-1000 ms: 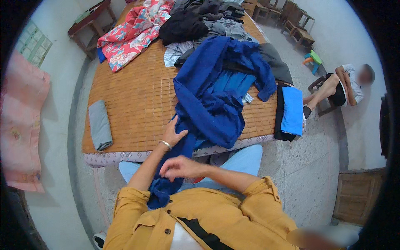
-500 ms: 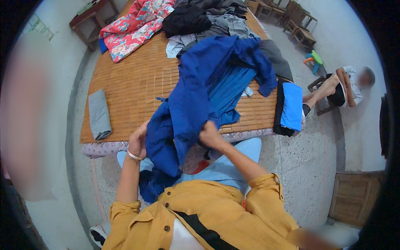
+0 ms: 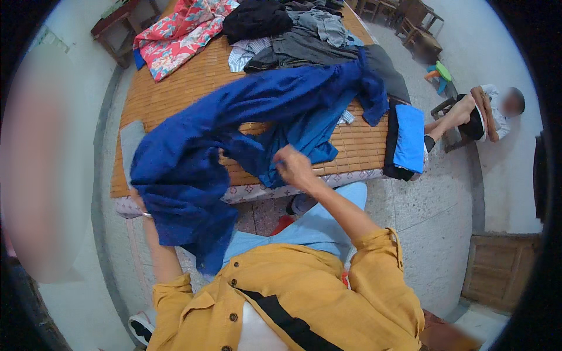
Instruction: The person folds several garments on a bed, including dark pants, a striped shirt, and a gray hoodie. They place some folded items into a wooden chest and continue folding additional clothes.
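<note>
The blue garment hung limp and light; the right hand pinched its middle, the left hand, at eight o'clock, was buried in cloth, grip unseen.

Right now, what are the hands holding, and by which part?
Both hands hold the dark blue garment. The right hand pinches its lower edge over the mat's front. The left hand is hidden under the bunched cloth, so its exact grip cannot be told.

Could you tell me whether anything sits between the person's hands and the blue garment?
Nothing visible does. The right hand already grips the blue garment. The left hand is mostly hidden under its cloth, apparently holding it too.
</note>
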The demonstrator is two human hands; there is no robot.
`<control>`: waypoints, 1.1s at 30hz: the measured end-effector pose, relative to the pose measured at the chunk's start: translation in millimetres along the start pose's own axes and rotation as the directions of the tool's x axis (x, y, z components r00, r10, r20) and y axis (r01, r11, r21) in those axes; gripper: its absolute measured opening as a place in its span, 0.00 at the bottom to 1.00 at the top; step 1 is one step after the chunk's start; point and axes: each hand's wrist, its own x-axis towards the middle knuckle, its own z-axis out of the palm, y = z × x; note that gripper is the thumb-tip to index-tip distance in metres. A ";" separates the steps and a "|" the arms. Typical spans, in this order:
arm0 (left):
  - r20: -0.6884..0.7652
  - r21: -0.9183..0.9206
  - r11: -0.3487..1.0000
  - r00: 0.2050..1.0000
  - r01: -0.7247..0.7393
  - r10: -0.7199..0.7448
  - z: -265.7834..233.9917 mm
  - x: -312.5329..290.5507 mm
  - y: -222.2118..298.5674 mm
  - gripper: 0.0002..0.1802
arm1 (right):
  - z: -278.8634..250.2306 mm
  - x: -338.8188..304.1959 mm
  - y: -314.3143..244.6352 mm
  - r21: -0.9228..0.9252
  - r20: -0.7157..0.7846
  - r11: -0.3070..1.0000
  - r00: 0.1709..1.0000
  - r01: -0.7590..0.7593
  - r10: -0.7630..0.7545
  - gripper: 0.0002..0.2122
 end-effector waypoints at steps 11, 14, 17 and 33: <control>0.118 -0.220 0.968 0.981 -0.123 0.151 -0.7 -39.3 13.0 0.19 | -68.7 8.4 189.1 -0.427 -0.065 0.898 0.994 -0.112 0.093 0.05; 0.136 -0.203 0.973 0.980 -0.114 0.143 3.9 -49.8 10.5 0.19 | -120.1 6.4 198.1 -0.683 -0.396 0.540 0.870 -0.492 0.292 0.06; 0.128 0.035 0.998 0.991 -0.046 0.041 6.0 -47.4 5.7 0.20 | -132.4 8.3 165.6 -0.719 -0.388 0.574 0.912 -0.391 0.135 0.07; -0.003 0.791 0.588 0.961 -0.168 0.278 8.5 -15.3 49.5 0.12 | -81.3 74.1 43.7 0.990 -0.106 -0.042 0.909 0.134 0.404 0.05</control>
